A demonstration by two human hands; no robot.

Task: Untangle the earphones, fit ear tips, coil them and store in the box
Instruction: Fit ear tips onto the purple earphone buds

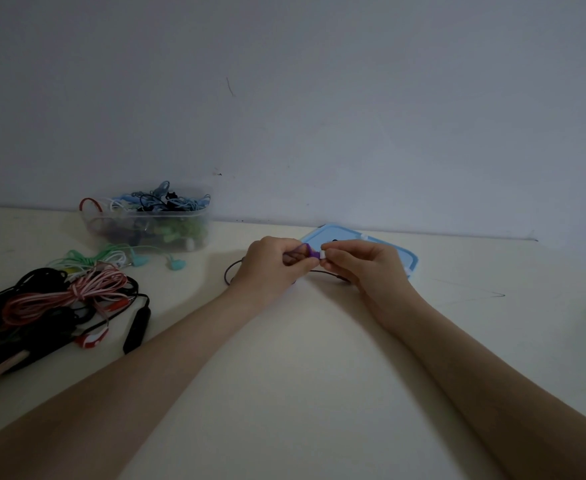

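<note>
My left hand (270,263) pinches a purple earbud (309,252) above the middle of the table. Against the bud's tip my right hand (364,263) pinches a small white ear tip (323,255). The earphone's dark cable (230,271) loops on the table under both hands. Behind the hands lies a light blue box lid (329,233). A clear plastic box (153,223) at the back left holds several coiled earphones.
A tangle of black, red-white and green earphones (59,296) covers the table's left side, with two teal buds (175,263) near the clear box. A grey wall (319,98) rises right behind the table.
</note>
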